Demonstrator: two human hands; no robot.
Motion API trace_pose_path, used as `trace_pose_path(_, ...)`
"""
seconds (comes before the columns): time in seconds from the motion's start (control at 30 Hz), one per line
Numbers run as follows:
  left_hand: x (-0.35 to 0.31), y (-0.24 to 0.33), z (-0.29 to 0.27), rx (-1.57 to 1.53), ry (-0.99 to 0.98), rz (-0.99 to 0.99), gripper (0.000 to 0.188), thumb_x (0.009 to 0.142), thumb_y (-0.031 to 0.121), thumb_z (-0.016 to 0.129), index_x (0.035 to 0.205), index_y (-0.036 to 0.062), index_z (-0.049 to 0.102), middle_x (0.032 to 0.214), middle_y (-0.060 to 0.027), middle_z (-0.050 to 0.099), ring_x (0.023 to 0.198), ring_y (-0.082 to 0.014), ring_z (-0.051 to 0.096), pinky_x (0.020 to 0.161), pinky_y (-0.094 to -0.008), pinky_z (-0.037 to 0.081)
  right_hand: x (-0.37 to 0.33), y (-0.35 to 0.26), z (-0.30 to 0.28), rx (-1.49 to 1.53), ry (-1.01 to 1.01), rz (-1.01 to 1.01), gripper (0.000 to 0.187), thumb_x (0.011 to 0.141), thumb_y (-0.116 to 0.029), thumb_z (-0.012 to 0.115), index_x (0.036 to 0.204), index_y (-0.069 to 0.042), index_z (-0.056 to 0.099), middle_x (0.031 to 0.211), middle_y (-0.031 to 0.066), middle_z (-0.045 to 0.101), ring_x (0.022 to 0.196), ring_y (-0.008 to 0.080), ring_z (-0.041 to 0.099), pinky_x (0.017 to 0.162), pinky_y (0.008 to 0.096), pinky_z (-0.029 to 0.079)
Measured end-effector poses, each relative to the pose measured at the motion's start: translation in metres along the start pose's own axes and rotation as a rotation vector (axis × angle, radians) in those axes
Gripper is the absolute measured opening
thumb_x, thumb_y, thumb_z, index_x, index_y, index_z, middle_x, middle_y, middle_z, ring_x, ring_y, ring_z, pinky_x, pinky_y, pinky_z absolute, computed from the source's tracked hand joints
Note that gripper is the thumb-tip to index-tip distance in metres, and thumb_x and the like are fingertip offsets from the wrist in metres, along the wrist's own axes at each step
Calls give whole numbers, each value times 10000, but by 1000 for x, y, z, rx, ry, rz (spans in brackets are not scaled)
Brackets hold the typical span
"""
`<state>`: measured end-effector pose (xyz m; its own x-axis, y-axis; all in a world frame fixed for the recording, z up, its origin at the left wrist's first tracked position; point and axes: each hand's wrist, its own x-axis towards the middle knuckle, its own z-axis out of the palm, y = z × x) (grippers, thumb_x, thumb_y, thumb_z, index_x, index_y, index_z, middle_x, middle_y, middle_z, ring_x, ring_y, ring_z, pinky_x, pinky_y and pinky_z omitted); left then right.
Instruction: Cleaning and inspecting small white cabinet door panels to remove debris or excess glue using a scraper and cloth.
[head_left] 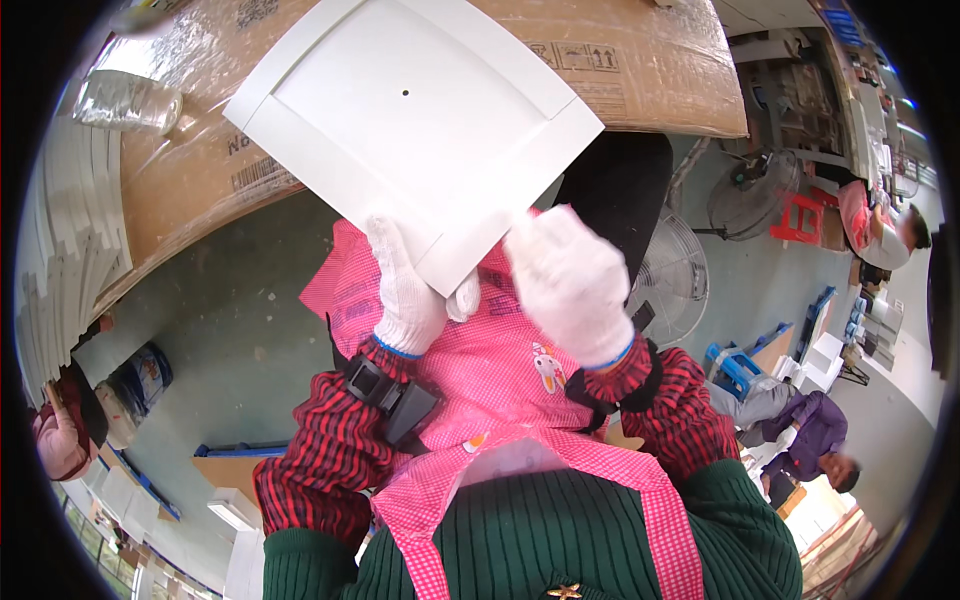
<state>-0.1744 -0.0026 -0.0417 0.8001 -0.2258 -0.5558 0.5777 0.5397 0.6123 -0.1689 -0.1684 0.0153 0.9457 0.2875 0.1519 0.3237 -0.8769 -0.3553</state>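
Note:
A white framed panel with a recessed middle and a small dark hole lies tilted, one corner toward me, its far part over a cardboard box. In a white knit glove, my left hand grips that near corner, the thumb on top and fingertips showing from underneath. My right hand, gloved too, is closed in a fist by the panel's near right edge. It is slightly blurred, and what it holds, if anything, is hidden. Dark straps with devices sit on both wrists.
The tape-wrapped cardboard box bears a clear plastic jar at far left. White panels stand stacked on the left. Two fans, one a floor fan, a red stool and several people at work, one in purple, are around.

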Motion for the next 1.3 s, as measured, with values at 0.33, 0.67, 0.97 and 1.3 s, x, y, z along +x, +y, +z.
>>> trace_pose_path(0.33, 0, 4, 18, -82, 151, -11, 1153, 901, 909, 149, 1121, -107, 646, 499, -87, 505, 357, -193, 423, 344, -312, 343, -6, -8, 3, -19, -70, -124, 298, 835, -118, 646, 1128, -72, 672, 844, 59, 592, 720, 206, 642, 565, 343, 518)
trace_pose_path(0.67, -1, 3, -2, -25, -10, -79, 1155, 883, 926, 151, 1126, -92, 639, 509, -81, 502, 363, -187, 418, 351, -311, 334, -6, 1, -3, 66, -27, -40, 251, 889, -125, 730, 1139, -99, 735, 806, 64, 587, 652, 269, 643, 565, 374, 521)
trace_pose_path(0.97, 1, -1, -6, -10, -33, -68, 1148, 877, 932, 160, 1147, -82, 625, 532, -82, 512, 362, -188, 413, 346, -311, 322, 0, 14, -5, 1, -50, -51, 271, 913, -162, 673, 1178, -106, 668, 826, 38, 544, 654, 211, 626, 528, 338, 500)
trace_pose_path(1.3, 0, 0, -1, -41, 41, -45, 1105, 897, 913, 190, 1196, -68, 601, 559, -92, 531, 362, -188, 423, 337, -312, 324, -2, 12, -3, 57, 2, 18, 331, 877, -99, 743, 1207, -97, 717, 849, 61, 629, 683, 254, 659, 583, 357, 534)
